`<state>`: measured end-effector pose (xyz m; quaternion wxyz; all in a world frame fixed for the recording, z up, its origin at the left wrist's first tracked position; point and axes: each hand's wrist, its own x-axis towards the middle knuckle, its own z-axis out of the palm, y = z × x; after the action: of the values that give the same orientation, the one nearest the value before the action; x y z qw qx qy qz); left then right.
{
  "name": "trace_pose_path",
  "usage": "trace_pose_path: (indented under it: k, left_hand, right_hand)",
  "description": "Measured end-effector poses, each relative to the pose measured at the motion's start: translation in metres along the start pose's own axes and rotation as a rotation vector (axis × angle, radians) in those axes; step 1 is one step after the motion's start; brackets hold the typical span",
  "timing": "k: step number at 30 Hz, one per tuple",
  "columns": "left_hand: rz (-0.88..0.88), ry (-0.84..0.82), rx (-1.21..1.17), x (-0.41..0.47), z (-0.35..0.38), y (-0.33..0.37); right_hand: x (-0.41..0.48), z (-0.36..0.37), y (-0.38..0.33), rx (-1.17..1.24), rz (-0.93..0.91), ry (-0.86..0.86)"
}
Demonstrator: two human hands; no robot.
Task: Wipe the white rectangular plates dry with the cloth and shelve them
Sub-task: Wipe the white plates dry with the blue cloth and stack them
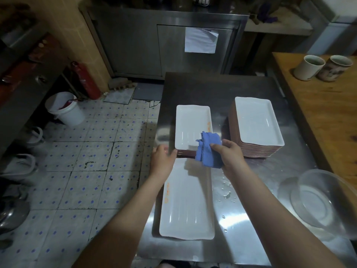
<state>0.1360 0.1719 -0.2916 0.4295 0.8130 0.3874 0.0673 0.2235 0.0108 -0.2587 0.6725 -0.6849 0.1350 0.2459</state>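
Observation:
Three lots of white rectangular plates lie on the steel table (255, 219). A single plate (186, 206) lies nearest me. Beyond it sits a low stack (191, 122), and a taller stack (257, 122) stands to the right. My left hand (163, 158) touches the near left corner of the low stack, fingers fairly straight. My right hand (228, 153) grips a crumpled blue cloth (207, 149) over the near right corner of that stack's top plate.
A clear glass bowl (324, 202) sits at the table's right edge, with water drops beside the near plate. Two mugs (309, 67) stand on the wooden counter (328, 117) at right. Left of the table is tiled floor with a white bucket (65, 109) and a fire extinguisher (87, 82).

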Motion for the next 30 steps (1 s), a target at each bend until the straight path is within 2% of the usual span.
trace_pose_path:
  k: [6,11,17,24,30]
  left_hand:
    - [-0.061,-0.043,-0.056,0.068,0.018,0.035]
    - [-0.087,-0.074,0.009,0.096,0.033,0.043]
    - [-0.092,-0.074,0.03,0.109,0.043,0.037]
    - [-0.002,-0.03,0.136,0.114,0.042,0.036]
    - [0.009,0.024,0.066,0.111,0.034,0.039]
  right_hand:
    - [0.02,0.01,-0.009,-0.039,0.001,0.035]
    - [0.035,0.015,-0.011,-0.067,0.01,0.026]
    - [0.049,0.018,-0.005,-0.066,0.04,0.06]
    - [0.051,0.021,-0.006,-0.031,0.056,0.076]
    - [0.05,0.02,-0.01,-0.015,0.042,0.088]
